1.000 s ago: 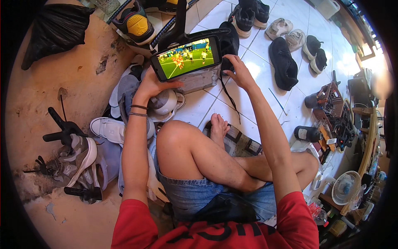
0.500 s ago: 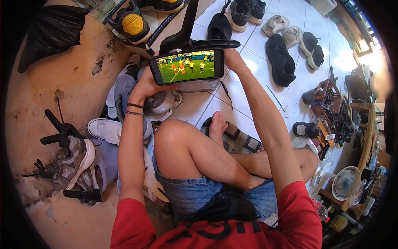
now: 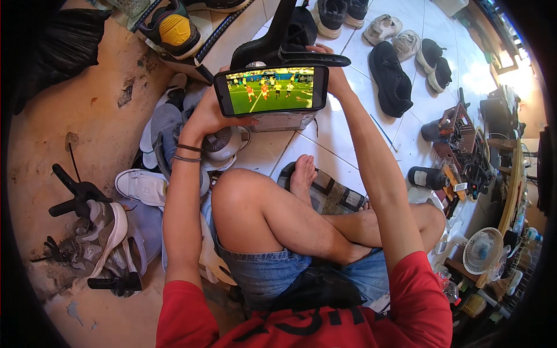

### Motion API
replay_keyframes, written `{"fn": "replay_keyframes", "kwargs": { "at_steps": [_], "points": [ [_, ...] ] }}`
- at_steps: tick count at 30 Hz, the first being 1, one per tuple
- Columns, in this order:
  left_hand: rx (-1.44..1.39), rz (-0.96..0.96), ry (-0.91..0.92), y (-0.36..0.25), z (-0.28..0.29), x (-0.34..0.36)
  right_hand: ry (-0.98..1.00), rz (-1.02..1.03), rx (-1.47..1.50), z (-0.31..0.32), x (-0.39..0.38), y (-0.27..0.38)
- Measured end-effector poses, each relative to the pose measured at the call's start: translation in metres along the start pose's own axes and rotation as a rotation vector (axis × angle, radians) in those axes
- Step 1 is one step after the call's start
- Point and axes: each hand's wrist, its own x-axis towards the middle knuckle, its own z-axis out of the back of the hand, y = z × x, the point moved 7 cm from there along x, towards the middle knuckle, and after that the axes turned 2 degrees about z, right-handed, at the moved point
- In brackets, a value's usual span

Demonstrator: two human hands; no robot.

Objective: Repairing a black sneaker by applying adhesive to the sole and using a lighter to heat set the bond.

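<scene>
A black phone (image 3: pixel 270 91) with a football match on its screen stands on its long edge, tilted toward me. Behind it rises a large black spring clamp (image 3: pixel 261 49), and a grey block (image 3: pixel 284 122) shows underneath. My left hand (image 3: pixel 212 113) is closed around the phone's left end, fingertips showing along its lower edge; whether it also grips the block is hidden. At the phone's right end, my right hand (image 3: pixel 337 78) is closed around the clamp's long arm, some fingertips visible above it and the rest concealed.
Beside my left arm lie a white sneaker (image 3: pixel 142 187) and brown-grey shoes (image 3: pixel 101 240) with black clamps. Black shoes (image 3: pixel 390 78) and pale shoes (image 3: pixel 383 29) stand on the white tiles. A tool basket (image 3: pixel 458 130), black bottle (image 3: pixel 426 177) and fan (image 3: pixel 483 250) are to my right.
The phone and clamp have shifted a little to the right, and the phone sits more level. Fingers of my right hand now show above the clamp's arm. The match picture has changed.
</scene>
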Motion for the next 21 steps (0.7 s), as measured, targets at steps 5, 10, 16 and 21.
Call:
{"fn": "replay_keyframes", "kwargs": {
  "at_steps": [5,10,16,21],
  "points": [
    [-0.173,0.075,0.051,-0.006,-0.012,0.006,-0.191,-0.485,0.045,0.049,-0.098,-0.063],
    [-0.096,0.085,0.089,-0.008,-0.011,-0.003,0.073,-1.192,0.719,0.046,-0.154,-0.067],
    [-0.019,0.156,0.133,-0.009,-0.011,-0.008,0.604,-1.641,0.807,0.053,-0.22,-0.017],
    [0.253,0.072,0.016,-0.022,0.015,-0.032,0.905,-1.693,0.599,0.058,-0.248,0.028]
  ]
}}
